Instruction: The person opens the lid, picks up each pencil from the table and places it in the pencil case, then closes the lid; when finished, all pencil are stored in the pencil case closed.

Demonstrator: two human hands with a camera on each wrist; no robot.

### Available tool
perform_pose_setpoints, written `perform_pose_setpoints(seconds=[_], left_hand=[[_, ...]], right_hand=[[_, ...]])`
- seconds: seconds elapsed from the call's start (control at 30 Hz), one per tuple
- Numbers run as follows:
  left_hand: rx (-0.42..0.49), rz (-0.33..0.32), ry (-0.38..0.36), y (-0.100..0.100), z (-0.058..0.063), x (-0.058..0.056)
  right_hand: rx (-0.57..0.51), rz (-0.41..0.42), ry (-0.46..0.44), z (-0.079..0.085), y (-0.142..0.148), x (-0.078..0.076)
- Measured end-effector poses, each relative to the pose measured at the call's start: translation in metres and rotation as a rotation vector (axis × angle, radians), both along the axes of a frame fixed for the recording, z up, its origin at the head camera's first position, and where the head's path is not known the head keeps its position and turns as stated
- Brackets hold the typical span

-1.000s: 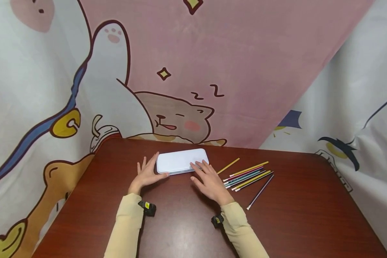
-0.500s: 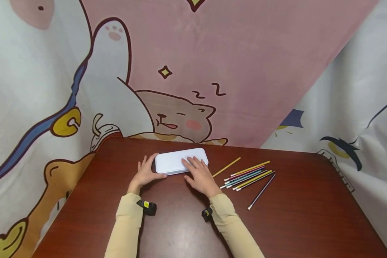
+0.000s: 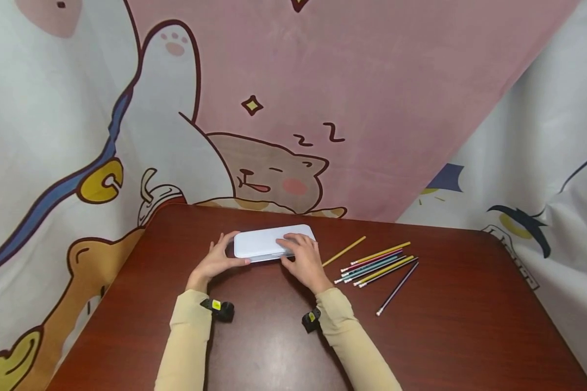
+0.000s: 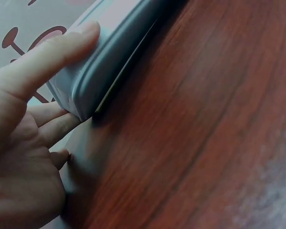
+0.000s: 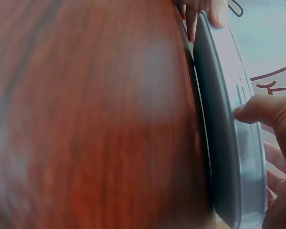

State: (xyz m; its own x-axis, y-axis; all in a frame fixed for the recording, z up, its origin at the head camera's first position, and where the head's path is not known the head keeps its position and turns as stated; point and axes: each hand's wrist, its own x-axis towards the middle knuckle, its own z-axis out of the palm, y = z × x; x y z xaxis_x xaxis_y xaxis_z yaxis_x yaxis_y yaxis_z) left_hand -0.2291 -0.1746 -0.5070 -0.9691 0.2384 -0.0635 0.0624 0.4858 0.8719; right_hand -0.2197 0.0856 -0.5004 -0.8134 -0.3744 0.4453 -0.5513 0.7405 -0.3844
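Observation:
A white, rectangular pencil case (image 3: 259, 243) with rounded corners lies at the back middle of the table, its lid down. My left hand (image 3: 216, 262) holds its left end, thumb on the near side and fingers round the end. In the left wrist view, that thumb (image 4: 62, 52) presses the case's side wall. My right hand (image 3: 304, 262) is on the right half, fingers over the lid and thumb at the front edge. The right wrist view shows the thumb (image 5: 257, 110) by a small catch on the case's side. Some right fingertips are hidden behind the case there.
Several pencils (image 3: 379, 265) with white ends lie loosely together to the right of the case. One yellow pencil (image 3: 344, 251) and one dark pencil (image 3: 397, 288) lie apart from that bunch. A printed cloth (image 3: 372, 108) hangs behind the brown table (image 3: 469, 315).
My right hand has moved left along the case, and its thumb has come to the front edge. My left hand stays at the left end. The pencils have not moved.

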Motion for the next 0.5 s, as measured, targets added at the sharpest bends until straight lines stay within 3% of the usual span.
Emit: perform_pose_setpoints(seconds=[0.3,0.5], left_hand=[[0.019,0.018,-0.079,-0.0021,0.0019,0.0015],[0.065,0.015,-0.078,-0.0065,-0.0013,-0.0005]], right_hand=[[-0.151,0.016,0.055,-0.0038,0.0001,-0.0051],[-0.151,0.038,0.112,-0.0009,-0.0001,-0.0051]])
